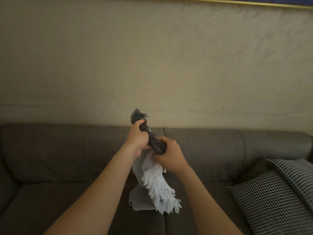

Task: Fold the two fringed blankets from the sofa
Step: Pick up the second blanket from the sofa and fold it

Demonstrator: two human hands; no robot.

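I hold a bunched fringed blanket [145, 168] up above the brown sofa [67, 158]. Its body is light grey knit, one end has dark grey fringe [138, 116] sticking up, and white fringe [160, 189] hangs down. My left hand [138, 138] is shut around the dark end near the top. My right hand [169, 153] grips the bunched cloth just below and to the right. The lower part of the blanket rests on the seat cushion [138, 202]. Whether this bundle is one blanket or two I cannot tell.
Two black-and-white patterned cushions [277, 197] lie on the sofa's right end. A beige wall [152, 65] rises behind the backrest, with a gold-edged frame [237, 2] at the top. The left seat cushion [59, 200] carries nothing.
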